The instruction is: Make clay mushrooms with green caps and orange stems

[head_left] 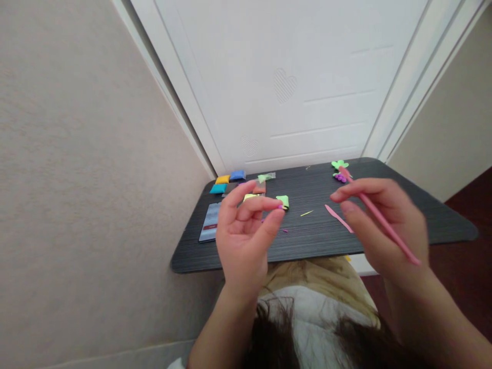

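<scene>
Thumb and index finger of my left hand (248,223) pinch a tiny purple and pale piece of modelling clay (282,207) above the table. In my right hand (388,220) is a pink plastic clay tool (378,215), held like a pen with its wide end pointing up and away. A pink clay knife (338,218) lies on the table near the right hand. Beyond the left fingertips sits a light green clay piece (283,201). A thin yellow strip (306,213) and a small purple bit (285,230) lie between the hands.
Packets of coloured clay, among them a blue one (237,175) and a teal one (218,188), lie at the back left of the dark table (307,241). A phone (209,221) is at left. Green and purple clay shapes (340,165) lie far right. A white door (300,61) stands behind.
</scene>
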Motion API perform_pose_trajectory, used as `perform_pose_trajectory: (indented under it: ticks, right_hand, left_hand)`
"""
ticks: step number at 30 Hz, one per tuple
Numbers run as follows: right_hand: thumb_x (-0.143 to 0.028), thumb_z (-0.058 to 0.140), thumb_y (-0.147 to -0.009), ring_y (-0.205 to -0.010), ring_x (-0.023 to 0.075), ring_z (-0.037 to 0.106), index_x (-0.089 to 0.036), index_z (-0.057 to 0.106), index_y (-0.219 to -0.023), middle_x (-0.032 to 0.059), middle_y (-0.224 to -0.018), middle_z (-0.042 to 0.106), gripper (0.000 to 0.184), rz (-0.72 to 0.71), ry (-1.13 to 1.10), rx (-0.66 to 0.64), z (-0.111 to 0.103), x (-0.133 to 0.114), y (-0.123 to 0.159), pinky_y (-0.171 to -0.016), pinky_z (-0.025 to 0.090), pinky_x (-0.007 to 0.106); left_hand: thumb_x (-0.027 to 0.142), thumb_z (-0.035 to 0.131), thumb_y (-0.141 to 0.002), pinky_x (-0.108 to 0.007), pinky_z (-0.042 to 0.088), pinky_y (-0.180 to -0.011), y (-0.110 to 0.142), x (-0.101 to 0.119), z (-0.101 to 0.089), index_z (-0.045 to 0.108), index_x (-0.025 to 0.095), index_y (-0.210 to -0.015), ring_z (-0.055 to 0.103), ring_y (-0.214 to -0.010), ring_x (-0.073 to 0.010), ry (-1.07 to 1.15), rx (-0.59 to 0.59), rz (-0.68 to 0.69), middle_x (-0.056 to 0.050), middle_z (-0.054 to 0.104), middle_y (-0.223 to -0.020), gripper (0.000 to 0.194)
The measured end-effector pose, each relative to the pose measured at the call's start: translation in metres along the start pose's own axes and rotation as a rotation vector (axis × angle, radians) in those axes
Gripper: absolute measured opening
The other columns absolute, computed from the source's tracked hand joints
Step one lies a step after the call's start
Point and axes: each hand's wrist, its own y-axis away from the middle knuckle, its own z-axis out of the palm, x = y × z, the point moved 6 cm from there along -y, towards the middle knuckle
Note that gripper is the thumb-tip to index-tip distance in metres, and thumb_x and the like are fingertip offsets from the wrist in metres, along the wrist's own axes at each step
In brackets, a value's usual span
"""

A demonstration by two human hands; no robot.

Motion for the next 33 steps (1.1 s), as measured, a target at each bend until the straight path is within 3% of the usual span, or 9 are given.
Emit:
perform_pose_trajectory:
  ticks: [5,7,9,13,20,25,28,33]
  right_hand:
    - [-0.019,0.044,-0.080,-0.084,0.0213,0.057,-0.015,0.054,-0.096,0.0083,-0.089,0.063,0.019,-0.128,0.600,-0.484,0.049,0.104,0.023,-0.075,0.038,0.035]
    - [-0.016,0.042,-0.080,-0.089,0.0227,0.056,-0.015,0.055,-0.096,0.0109,-0.095,0.062,0.020,-0.168,0.746,-0.590,0.060,0.132,0.034,-0.075,0.036,0.035]
    - [-0.014,0.042,-0.080,-0.097,0.0244,0.053,-0.015,0.055,-0.096,0.0120,-0.099,0.061,0.021,-0.214,0.814,-0.653,0.066,0.146,0.042,-0.076,0.034,0.035]
    - [-0.014,0.047,-0.077,-0.102,0.0254,0.049,-0.016,0.055,-0.097,0.0135,-0.104,0.058,0.022,-0.230,0.849,-0.703,0.071,0.150,0.044,-0.078,0.033,0.035]
    - [-0.018,0.037,-0.084,-0.085,0.0222,0.055,-0.018,0.056,-0.103,0.0099,-0.089,0.060,0.027,-0.099,0.759,-0.659,0.069,0.150,0.027,-0.070,0.036,0.034]
    - [-0.032,0.045,-0.082,-0.079,0.0156,0.056,-0.018,0.058,-0.097,0.0050,-0.087,0.061,0.024,0.079,0.227,-0.539,0.068,0.115,0.009,-0.072,0.041,0.028]
    - [-0.038,0.053,-0.076,-0.080,0.0143,0.056,-0.019,0.056,-0.101,0.0032,-0.092,0.061,0.031,0.185,-0.067,-0.549,0.077,0.095,0.004,-0.073,0.043,0.028]
    - [-0.030,0.055,-0.073,-0.080,0.0136,0.055,-0.019,0.058,-0.094,0.0019,-0.089,0.062,0.025,0.218,-0.247,-0.608,0.089,0.078,-0.001,-0.074,0.043,0.029]
  left_hand:
    - [0.010,0.066,-0.066,-0.019,0.045,-0.070,-0.014,-0.078,-0.030,0.059,0.019,-0.092,0.059,-0.072,-0.0061,0.254,0.039,-0.453,0.001,0.064,-0.079,0.028]
    - [0.011,0.065,-0.067,-0.018,0.044,-0.066,-0.011,-0.108,-0.035,0.058,0.018,-0.091,0.058,-0.067,-0.0053,0.333,0.039,-0.627,0.001,0.063,-0.076,0.026]
    - [0.011,0.065,-0.066,-0.018,0.044,-0.065,-0.006,-0.132,-0.037,0.059,0.016,-0.089,0.058,-0.065,-0.0054,0.381,0.052,-0.749,0.000,0.063,-0.073,0.025]
    - [0.010,0.065,-0.066,-0.018,0.045,-0.064,0.001,-0.158,-0.038,0.059,0.014,-0.086,0.058,-0.065,-0.0060,0.441,0.062,-0.876,-0.002,0.064,-0.075,0.021]
    - [0.012,0.065,-0.068,-0.018,0.045,-0.065,0.009,-0.162,-0.032,0.059,0.015,-0.087,0.058,-0.065,-0.0058,0.475,0.027,-0.917,-0.001,0.064,-0.075,0.020]
    - [0.014,0.064,-0.069,-0.018,0.045,-0.063,0.017,-0.158,-0.021,0.059,0.015,-0.087,0.057,-0.065,-0.0057,0.480,-0.019,-0.943,0.000,0.063,-0.074,0.019]
    - [0.014,0.064,-0.069,-0.018,0.045,-0.064,0.021,-0.154,-0.014,0.058,0.015,-0.089,0.058,-0.065,-0.0060,0.477,-0.060,-0.960,0.000,0.063,-0.074,0.021]
    - [0.011,0.063,-0.069,-0.018,0.045,-0.066,0.024,-0.146,-0.007,0.057,0.015,-0.095,0.059,-0.068,-0.0068,0.451,-0.122,-0.931,-0.002,0.064,-0.075,0.027]
